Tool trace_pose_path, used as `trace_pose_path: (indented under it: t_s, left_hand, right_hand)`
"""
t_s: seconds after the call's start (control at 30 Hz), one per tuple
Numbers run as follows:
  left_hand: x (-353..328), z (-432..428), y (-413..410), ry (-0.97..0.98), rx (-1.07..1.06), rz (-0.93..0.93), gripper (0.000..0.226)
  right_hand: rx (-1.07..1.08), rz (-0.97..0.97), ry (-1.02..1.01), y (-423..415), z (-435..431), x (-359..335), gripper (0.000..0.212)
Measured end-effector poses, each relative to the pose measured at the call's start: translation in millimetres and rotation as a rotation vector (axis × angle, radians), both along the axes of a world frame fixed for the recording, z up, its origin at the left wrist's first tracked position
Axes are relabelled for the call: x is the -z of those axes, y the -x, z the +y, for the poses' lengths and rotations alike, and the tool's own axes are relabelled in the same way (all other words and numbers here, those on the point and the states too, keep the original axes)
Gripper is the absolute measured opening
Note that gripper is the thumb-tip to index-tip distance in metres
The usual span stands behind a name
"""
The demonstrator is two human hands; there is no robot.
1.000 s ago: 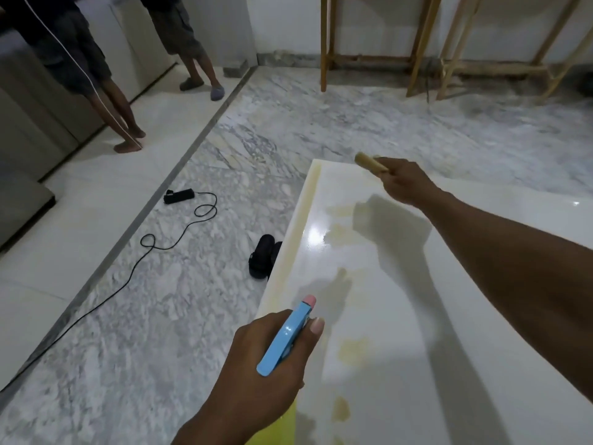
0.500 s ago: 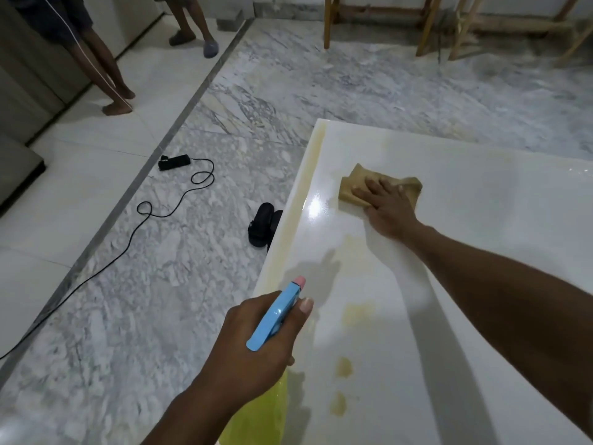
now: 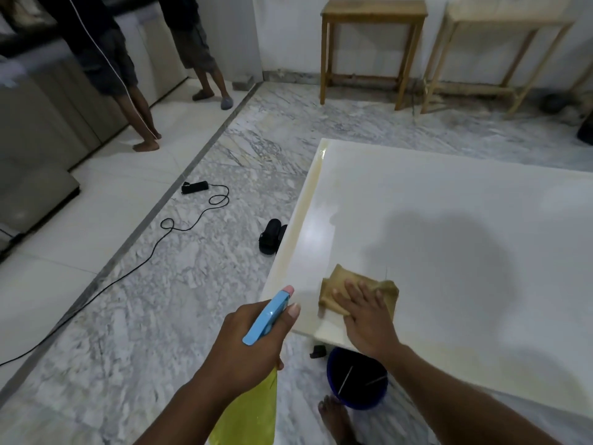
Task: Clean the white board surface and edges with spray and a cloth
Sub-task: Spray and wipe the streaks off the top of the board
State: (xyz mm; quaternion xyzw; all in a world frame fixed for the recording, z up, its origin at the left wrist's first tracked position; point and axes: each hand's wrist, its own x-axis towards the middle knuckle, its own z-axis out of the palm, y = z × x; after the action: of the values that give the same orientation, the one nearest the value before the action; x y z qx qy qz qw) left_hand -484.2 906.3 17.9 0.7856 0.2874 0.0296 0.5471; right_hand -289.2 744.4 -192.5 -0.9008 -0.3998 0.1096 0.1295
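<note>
- Right hand [image 3: 369, 319] flat on tan cloth [image 3: 357, 292], palm down, fingers spread, pressing it onto white board [image 3: 449, 239]; grip not closed around anything, just flattened on the cloth.
- Cloth now at the board's near left corner, close to the near edge; 0.5 s ago it sat farther up the board near the left edge, and 1.0 s ago it was bunched in the raised hand at the far edge. So the hand pulled the cloth back toward the body.
- Left hand [image 3: 253, 345] wrapped tight around the neck of the spray bottle [image 3: 256, 403], fingers clamped, thumb up beside the blue trigger head [image 3: 271, 314] with pink nozzle tip. Same hold as in both earlier frames.
- Bottle held off the board, over the marble floor [image 3: 167, 316], just left of the board's near corner; nozzle points away from the body.
- Yellow puddles seen earlier along the left strip are gone from view; board surface looks mostly plain, yellowish tint remains along the left edge and far corner.
- Camera tilted up versus before: two wooden stools [image 3: 372, 49] at the wall now fully visible.
- Blue bucket [image 3: 357, 379] under the board's near corner, bare foot [image 3: 335, 419] beside it; neither seen earlier.
- Black sandals [image 3: 272, 236] and black cable [image 3: 179, 229] on floor, unmoved.
- Two people's legs [image 3: 141, 117] at far left.
</note>
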Motion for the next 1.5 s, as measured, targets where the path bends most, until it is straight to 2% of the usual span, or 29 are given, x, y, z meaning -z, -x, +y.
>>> trace_pose_path:
  t_s: [0.1, 0.17, 0.23, 0.33, 0.4, 0.47, 0.6, 0.7, 0.8, 0.87, 0.93, 0.97, 1.03, 1.1, 1.17, 1.27, 1.37, 1.47, 1.5]
  left_hand:
    - [-5, -9, 35, 0.001, -0.005, 0.007, 0.022]
    - [-7, -9, 44, 0.016, -0.018, 0.005, 0.022]
    - [-9, -3, 42, 0.028, -0.028, -0.012, 0.022]
    - [-11, 15, 18, -0.019, 0.009, -0.009, 0.024]
    - [-12, 29, -5, -0.038, 0.034, -0.007, 0.019]
    - [-9, 48, -36, -0.045, 0.056, -0.010, 0.020]
    - [-3, 88, -103, -0.057, 0.060, -0.014, 0.014]
    - [2, 115, -147, -0.064, 0.064, -0.001, 0.012]
    - [4, 142, -186, -0.078, 0.069, -0.007, 0.035]
    - [7, 161, -205, -0.077, 0.073, -0.009, 0.036]
    - [13, 176, -216, -0.044, 0.064, -0.008, 0.025]
    - [18, 183, -219, -0.026, 0.061, 0.005, 0.032]
    - [26, 195, -220, -0.002, 0.040, 0.031, 0.056]
    - [34, 204, -218, 0.014, 0.012, 0.047, 0.057]
    - [39, 211, -215, 0.013, 0.004, 0.053, 0.055]
    - [41, 215, -205, 0.008, -0.003, 0.091, 0.060]
    - [35, 210, -195, 0.000, -0.015, 0.101, 0.044]
    - [31, 202, -176, -0.013, 0.006, 0.109, 0.059]
    - [27, 196, -165, -0.025, 0.010, 0.103, 0.056]
  right_hand:
    - [0.071, 0.113, 0.028, 24, -2, -22, 0.054]
    - [0.123, 0.209, 0.033, 18, 0, -48, 0.044]
    - [0.223, 0.466, -0.091, 11, 3, -89, 0.028]
    - [0.462, 0.935, -0.429, -15, 11, -130, 0.028]
    - [0.586, 1.123, -0.504, -47, 17, -136, 0.029]
    - [0.647, 1.248, -0.495, -89, 31, -132, 0.032]
    - [0.689, 1.144, -0.445, -191, 76, -140, 0.033]
    - [0.553, 1.039, -0.456, -265, 117, -170, 0.023]
    - [0.438, 0.730, -0.379, -342, 169, -180, 0.025]
    - [0.373, 0.511, -0.298, -385, 204, -167, 0.028]
    - [0.292, 0.330, -0.171, -414, 230, -142, 0.036]
    - [0.246, 0.292, -0.103, -423, 240, -122, 0.040]
    - [0.162, 0.277, 0.089, -425, 253, -75, 0.049]
    - [0.138, 0.199, 0.245, -413, 260, -36, 0.054]
    - [0.162, 0.135, 0.246, -406, 261, -18, 0.055]
    - [0.126, 0.140, 0.218, -396, 249, -18, 0.054]
    - [0.103, 0.119, 0.199, -365, 236, -17, 0.053]
    - [0.081, 0.112, 0.193, -310, 213, -14, 0.059]
    - [0.081, 0.102, 0.178, -287, 201, -15, 0.067]
